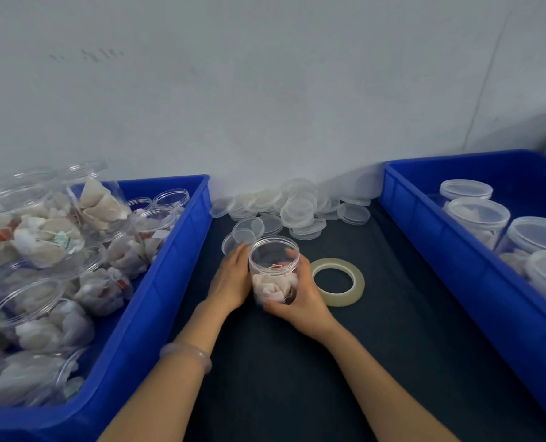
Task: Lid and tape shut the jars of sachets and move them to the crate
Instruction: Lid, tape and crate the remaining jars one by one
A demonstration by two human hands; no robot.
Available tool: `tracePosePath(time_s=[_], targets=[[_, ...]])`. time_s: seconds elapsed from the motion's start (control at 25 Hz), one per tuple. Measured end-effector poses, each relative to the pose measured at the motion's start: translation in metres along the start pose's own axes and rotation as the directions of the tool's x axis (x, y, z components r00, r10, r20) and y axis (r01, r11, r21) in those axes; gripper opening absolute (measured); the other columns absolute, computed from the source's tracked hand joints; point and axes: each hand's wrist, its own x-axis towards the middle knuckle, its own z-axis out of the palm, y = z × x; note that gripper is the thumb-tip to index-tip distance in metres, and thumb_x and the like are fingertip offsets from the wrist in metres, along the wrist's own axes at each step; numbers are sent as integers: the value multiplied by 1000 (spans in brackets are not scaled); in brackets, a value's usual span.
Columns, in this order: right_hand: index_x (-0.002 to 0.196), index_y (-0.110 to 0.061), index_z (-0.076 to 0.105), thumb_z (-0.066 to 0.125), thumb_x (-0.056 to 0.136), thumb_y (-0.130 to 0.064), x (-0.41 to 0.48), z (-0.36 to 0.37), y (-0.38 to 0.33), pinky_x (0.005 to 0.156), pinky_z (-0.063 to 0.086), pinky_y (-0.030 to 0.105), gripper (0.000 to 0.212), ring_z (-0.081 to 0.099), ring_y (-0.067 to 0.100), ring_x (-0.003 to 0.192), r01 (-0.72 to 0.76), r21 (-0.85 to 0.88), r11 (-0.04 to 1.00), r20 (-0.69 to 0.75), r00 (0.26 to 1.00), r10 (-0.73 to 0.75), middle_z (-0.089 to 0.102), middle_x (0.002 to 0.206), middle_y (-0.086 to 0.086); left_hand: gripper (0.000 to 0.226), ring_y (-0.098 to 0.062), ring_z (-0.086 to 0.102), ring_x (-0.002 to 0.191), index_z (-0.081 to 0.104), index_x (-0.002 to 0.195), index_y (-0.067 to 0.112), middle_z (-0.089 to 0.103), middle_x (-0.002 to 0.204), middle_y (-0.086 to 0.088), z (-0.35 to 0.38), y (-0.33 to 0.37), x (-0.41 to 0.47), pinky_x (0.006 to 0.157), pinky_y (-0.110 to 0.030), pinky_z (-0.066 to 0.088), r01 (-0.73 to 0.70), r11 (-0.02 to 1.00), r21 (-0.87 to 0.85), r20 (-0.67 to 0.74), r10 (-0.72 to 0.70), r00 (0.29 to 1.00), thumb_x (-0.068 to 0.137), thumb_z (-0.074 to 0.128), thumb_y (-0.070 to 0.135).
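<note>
Hands flank the open sachet jar (273, 253): right hand (297, 298) curls round it, left hand (230, 282) lies straight-fingered alongside. Probably light, slick plastic; grip mid-wall gently.

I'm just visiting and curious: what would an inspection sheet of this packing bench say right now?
Surface: dark mat, flat between two crates.
Job's things: open jar of sachets, no lid on; tape roll lying flat to its right; unlidded jars heaped in the left crate; lidded jars upright in the right crate.
Clutter: loose lids piled at the back of the mat.
Hands: right hand grips the open jar; left hand beside it, fingers straight, blurred.
Cables: nothing seen.
Surroundings: pale wall behind; bracelet on the left wrist.
</note>
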Motion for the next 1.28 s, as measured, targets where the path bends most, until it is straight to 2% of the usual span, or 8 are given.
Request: tracePosePath(time_s=[0.2,0.36,0.52,0.64,0.76,0.88,1.0,1.28], targets=[[133,-34,36,83,69,4,-1,-3,1,89,50,19,89,63,9,114,-25,57,998,3,1000,25,57,129,0,35,-21,50,115,53,133,18,55,136,-3,20,-14,-35,92,-32,44,-97,948,302,-149,148,978,100,47,28],[134,-33,35,87,68,0,-2,-4,5,93,53,25,91,63,11,114,-56,59,997,-8,998,57,58,130,1,23,-21,50,109,62,120,17,57,118,-2,0,-26,-55,81,-34,47,-143,932,332,-154,203,967,101,52,26],[128,-37,37,87,68,-4,-2,-5,6,87,51,17,84,62,4,110,-74,43,996,-17,997,74,57,127,-5,20,-17,56,87,60,89,17,59,93,2,-35,-5,-65,75,-34,46,-207,968,-143,-640,69,766,103,46,14],[132,-27,39,86,69,-3,-2,-5,8,83,50,15,82,64,2,105,-85,51,995,-14,996,86,59,123,-5,49,-10,67,85,66,74,35,71,82,6,-64,24,-60,84,-24,50,-277,771,-573,-558,-120,821,108,30,41],[134,-19,39,85,70,0,-3,-4,8,84,51,18,81,64,5,105,-87,59,994,-16,996,88,60,123,-1,45,-17,73,90,71,81,27,75,90,-2,-78,50,-35,83,-32,58,-107,652,-750,-304,-197,932,105,38,46],[134,-18,39,84,70,1,-3,-4,7,85,52,19,81,65,7,104,-82,65,995,-20,996,84,60,122,2,50,-16,68,90,67,90,17,70,92,0,-65,77,-10,83,-34,54,61,840,-539,-68,-116,991,103,34,54],[135,-18,38,85,70,-3,-3,-4,6,88,53,23,82,64,10,108,-78,69,995,-17,997,79,59,125,2,46,-17,63,91,57,88,22,66,88,5,-46,98,4,86,-38,50,11,981,-195,24,-7,1000,101,33,58],[134,-19,38,82,73,0,-3,-4,6,86,53,22,78,65,10,110,-60,85,995,-28,998,63,61,124,0,49,-33,59,108,62,114,8,65,113,-13,-30,114,21,89,-42,46,-10,970,245,98,-14,995,107,26,40]])
